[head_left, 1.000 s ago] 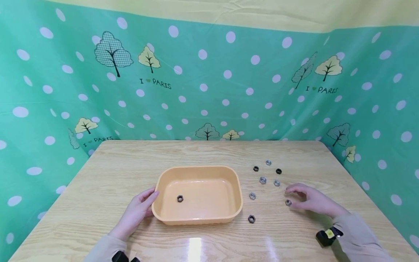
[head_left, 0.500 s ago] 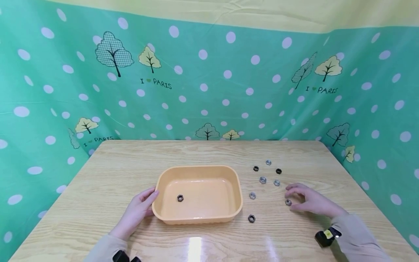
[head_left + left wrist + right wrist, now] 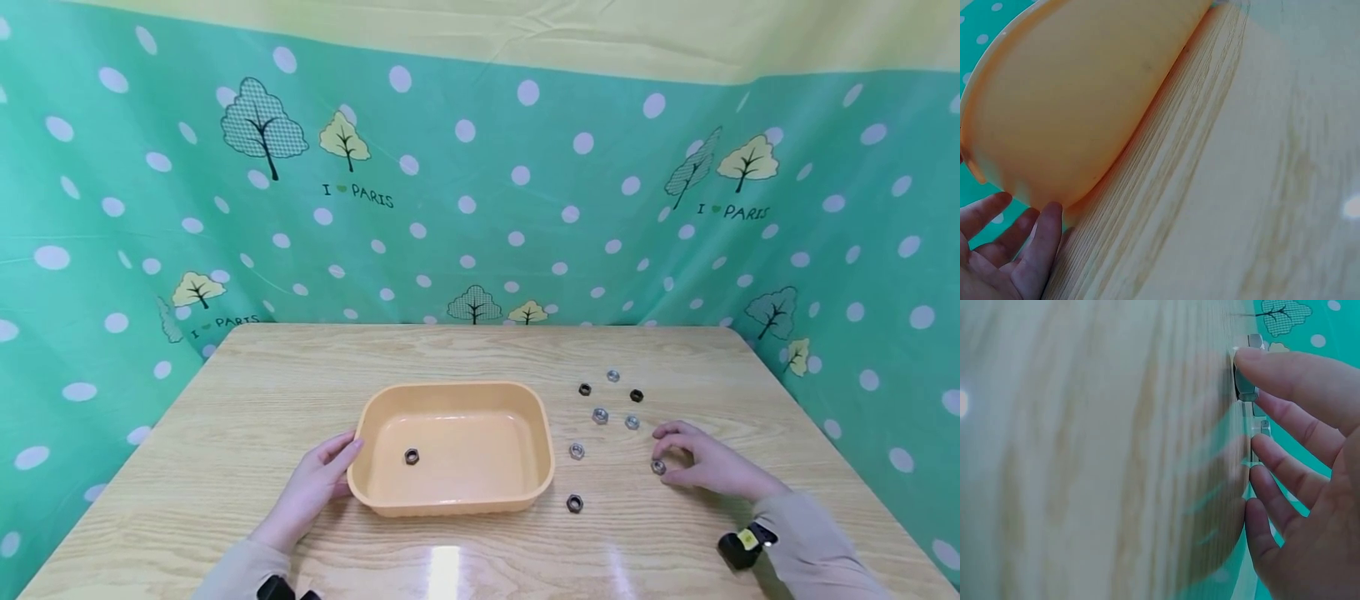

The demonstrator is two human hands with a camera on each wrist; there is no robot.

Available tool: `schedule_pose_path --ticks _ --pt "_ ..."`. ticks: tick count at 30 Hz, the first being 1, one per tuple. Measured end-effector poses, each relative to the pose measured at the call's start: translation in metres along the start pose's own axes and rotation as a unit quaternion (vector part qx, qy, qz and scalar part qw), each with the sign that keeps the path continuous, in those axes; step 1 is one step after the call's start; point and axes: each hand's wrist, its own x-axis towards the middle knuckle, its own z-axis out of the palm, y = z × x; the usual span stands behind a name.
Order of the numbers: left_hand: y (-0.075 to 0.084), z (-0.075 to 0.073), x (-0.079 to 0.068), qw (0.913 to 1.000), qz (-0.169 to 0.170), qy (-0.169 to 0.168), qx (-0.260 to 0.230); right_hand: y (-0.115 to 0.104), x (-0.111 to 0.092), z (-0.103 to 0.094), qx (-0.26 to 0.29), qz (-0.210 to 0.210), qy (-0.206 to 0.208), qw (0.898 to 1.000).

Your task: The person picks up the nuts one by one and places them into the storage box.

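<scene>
An orange plastic basin [image 3: 480, 442] stands on the table, with one dark hex nut [image 3: 412, 457] lying inside it. My left hand [image 3: 315, 479] holds the basin's left end, thumb at the rim; in the left wrist view its fingers [image 3: 1041, 250] lie close by the outer wall. At the right, my right hand [image 3: 708, 462] pinches a hex nut [image 3: 657, 467] between thumb and index finger, at the tabletop. The right wrist view shows the thumb on this nut [image 3: 1246, 384] and the other fingers [image 3: 1285, 472] loosely bent near the wood.
Several silver and dark hex nuts are scattered between basin and right hand, among them a silver nut [image 3: 577, 451] and a dark nut [image 3: 574, 503] near the basin. The wooden table [image 3: 300, 358] ends at a green dotted curtain [image 3: 480, 225].
My right index finger has curled in toward the nut beside the thumb. The left hand and basin have stayed in place; the head view has tilted slightly.
</scene>
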Motion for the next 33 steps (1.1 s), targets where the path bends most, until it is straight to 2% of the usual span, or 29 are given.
schedule_pose_path --ticks 8,17,33 --pt "-0.0021 -0.0006 -0.0001 1.0 -0.004 0.001 0.002 -0.0008 0.0018 0.0016 -0.013 -0.008 0.005 1.0" --pt "-0.0032 0.0 0.0024 1.0 -0.002 -0.003 -0.001 -0.0034 0.0016 0.0017 -0.005 0.022 -0.005 1.0" --pt "-0.0021 0.0005 0.0006 1.0 -0.002 0.004 0.003 -0.0016 0.0027 0.0018 -0.01 0.008 0.001 1.0"
